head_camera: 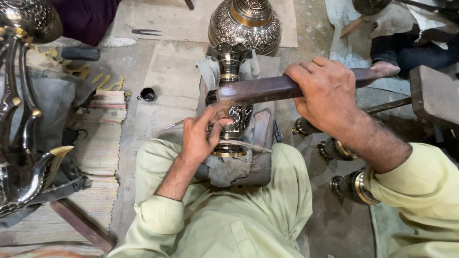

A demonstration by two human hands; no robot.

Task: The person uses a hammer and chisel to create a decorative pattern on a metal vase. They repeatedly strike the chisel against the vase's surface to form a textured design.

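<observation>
My left hand (203,136) pinched a thin chisel (173,125) against the small vase (233,112), which lay on a grey cushion (234,169) between my knees. My right hand (325,93) gripped a dark wooden mallet (267,89) raised above that vase. Much of its body already looked engraved, though I couldn't tell how much remained. Right of the vase lay three similar pieces (334,150); beyond it stood a large engraved pot (244,24).
</observation>
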